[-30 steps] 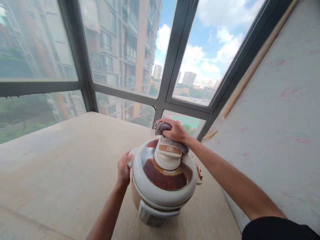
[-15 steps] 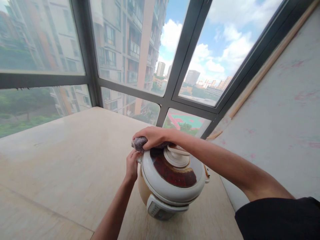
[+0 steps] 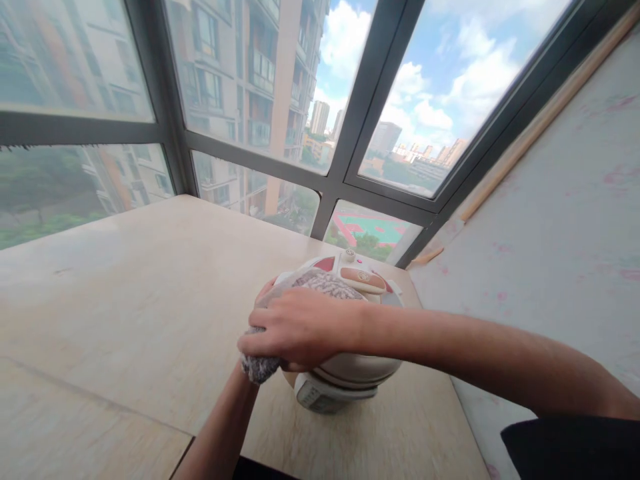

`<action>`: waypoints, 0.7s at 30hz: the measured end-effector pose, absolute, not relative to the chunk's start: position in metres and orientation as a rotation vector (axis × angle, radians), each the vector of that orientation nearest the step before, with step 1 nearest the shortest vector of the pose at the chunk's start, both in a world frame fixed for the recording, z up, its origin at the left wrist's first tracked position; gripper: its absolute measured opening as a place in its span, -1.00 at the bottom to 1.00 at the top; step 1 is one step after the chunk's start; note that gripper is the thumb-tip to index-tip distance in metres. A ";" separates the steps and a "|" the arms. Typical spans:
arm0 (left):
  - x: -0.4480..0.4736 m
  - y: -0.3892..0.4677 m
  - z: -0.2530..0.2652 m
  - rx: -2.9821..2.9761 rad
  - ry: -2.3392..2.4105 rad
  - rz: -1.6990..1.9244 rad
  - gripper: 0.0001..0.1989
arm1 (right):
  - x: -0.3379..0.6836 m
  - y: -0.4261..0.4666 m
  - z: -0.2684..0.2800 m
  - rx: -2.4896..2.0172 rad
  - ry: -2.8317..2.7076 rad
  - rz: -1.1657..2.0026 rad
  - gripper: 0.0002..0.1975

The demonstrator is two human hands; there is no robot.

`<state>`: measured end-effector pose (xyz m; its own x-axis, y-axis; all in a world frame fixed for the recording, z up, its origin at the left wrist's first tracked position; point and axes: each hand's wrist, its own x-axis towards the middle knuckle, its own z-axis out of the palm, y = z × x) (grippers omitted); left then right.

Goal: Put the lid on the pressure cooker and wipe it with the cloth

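A white electric pressure cooker (image 3: 360,370) stands on the light stone-patterned surface, its lid on and a control panel low on its front. My right hand (image 3: 305,323) reaches across the lid from the right, fingers closed around a fuzzy grey-brown cloth (image 3: 330,283). Part of that cloth lies over the lid, and a bunched end hangs below the fingers. A lid handle (image 3: 363,279) with a brown top shows beyond the cloth. My left hand (image 3: 265,288) is at the cooker's left side, mostly covered by my right hand and the cloth; its fingers are hidden.
Large windows with dark frames (image 3: 335,190) rise behind the surface. A white wall (image 3: 550,267) with faint pink patterns stands close on the right. The pale surface (image 3: 125,300) stretches to the left, with a seam (image 3: 100,397) near the front.
My right hand has moved with the cloth from the lid's far left edge toward me, now covering my left hand. The lid handle now shows its brown top.
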<state>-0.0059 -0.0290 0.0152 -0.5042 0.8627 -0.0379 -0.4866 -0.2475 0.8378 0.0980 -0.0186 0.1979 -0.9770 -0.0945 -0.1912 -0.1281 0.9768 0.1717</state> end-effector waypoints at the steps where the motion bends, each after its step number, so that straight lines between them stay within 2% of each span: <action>1: -0.007 -0.026 0.020 0.532 1.049 1.881 -0.90 | 0.095 -0.009 0.202 -0.082 2.937 0.299 -0.73; 6: -0.014 -0.016 0.038 0.439 0.896 1.812 -0.68 | 0.070 0.035 0.217 0.298 2.785 0.339 -0.71; 10: -0.025 -0.025 0.036 0.160 0.600 1.700 -0.68 | 0.048 0.054 0.208 0.420 2.673 0.450 -0.72; 15: -0.032 -0.032 0.035 0.079 0.525 1.686 -0.71 | 0.045 0.041 0.206 0.197 2.688 0.387 -0.70; 19: -0.031 -0.029 0.039 0.162 0.674 1.703 -0.77 | 0.061 0.003 0.206 -0.077 2.727 0.268 -0.68; 21: -0.029 -0.029 0.043 0.274 0.795 1.680 -0.75 | 0.070 -0.016 0.201 -0.163 2.748 0.225 -0.73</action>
<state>-0.0294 -0.0290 0.0430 -0.2756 0.9325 -0.2334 -0.7719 -0.0699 0.6320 0.0698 -0.0156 0.2010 -0.9220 -0.0832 -0.3782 -0.1435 0.9805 0.1342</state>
